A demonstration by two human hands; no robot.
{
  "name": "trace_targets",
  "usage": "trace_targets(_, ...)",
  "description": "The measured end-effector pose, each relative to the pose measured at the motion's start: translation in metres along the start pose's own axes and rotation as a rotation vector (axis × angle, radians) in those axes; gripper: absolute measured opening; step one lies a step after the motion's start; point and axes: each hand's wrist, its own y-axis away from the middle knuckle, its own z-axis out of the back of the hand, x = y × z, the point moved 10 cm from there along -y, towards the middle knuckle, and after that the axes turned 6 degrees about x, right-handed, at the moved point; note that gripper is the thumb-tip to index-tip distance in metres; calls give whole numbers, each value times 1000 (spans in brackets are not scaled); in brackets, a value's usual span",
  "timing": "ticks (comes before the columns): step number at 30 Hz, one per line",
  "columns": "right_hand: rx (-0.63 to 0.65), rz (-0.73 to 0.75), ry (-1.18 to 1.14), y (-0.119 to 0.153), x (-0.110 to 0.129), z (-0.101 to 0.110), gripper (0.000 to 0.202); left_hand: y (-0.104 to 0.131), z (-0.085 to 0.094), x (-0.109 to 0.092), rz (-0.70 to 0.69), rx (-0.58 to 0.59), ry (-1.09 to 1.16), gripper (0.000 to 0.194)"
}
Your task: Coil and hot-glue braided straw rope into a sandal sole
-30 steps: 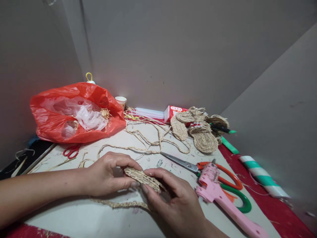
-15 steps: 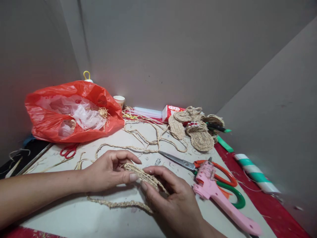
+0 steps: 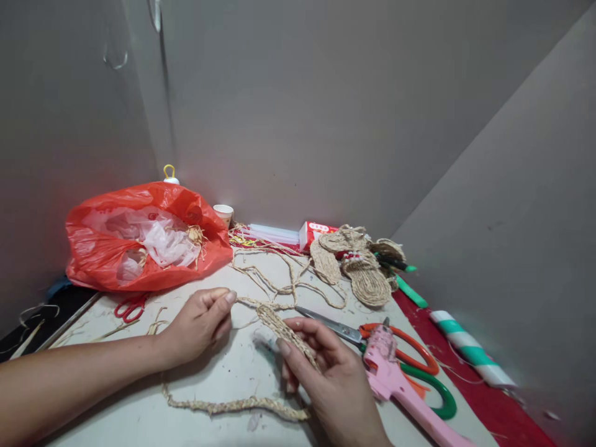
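While gripping the flat braid (image 3: 284,332) just above the table (image 3: 218,372) at front centre, curls the right hand (image 3: 326,372) around its wider part, thumb on top and fingers under. Pinches the thinner far end between thumb and forefinger of the left hand (image 3: 198,323), other fingers folded in. Leaves the loose tail (image 3: 223,406) lying in a loop on the table, below both wrists.

Could well loosen or unravel if either pinch slackens, dry straw being springy. Could snag the trailing tail under a forearm and tug the plait crooked. Might catch on the big scissors (image 3: 344,329), lying just beside the right hand with blades pointing past its knuckles; risks a nick there too. Might foul the pink glue gun (image 3: 400,391), touching the scissor handles and near the right wrist; cannot tell whether hot.

Red plastic bag (image 3: 139,248) at back left, mouth open toward the hands: crumpled white plastic and straw scraps inside. Small paper cup (image 3: 223,214) upright behind it by the wall; contents hidden. Red box (image 3: 316,230) by the wall, shut as far as visible, contents not shown, with straw sandals (image 3: 365,276) heaped just beside it
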Motion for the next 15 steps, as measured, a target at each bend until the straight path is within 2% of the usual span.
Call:
trace_targets(4,-86,72,52,6,5,6,35,3,-24,4,12,170,38,37)
trace_targets(6,-98,114,104,8,8,7,33,4,-31,9,50,216,37,29)
trace_targets(10,-64,131,125,9,7,5,30,3,-30,16,64,217,-1,28)
trace_targets(13,38,160,88,4,9,-4,28,0,-27,13,16,195,-60,43)
trace_targets(15,68,219,107,1,16,-7,26,-1,-23,7,24,129,-32,48)
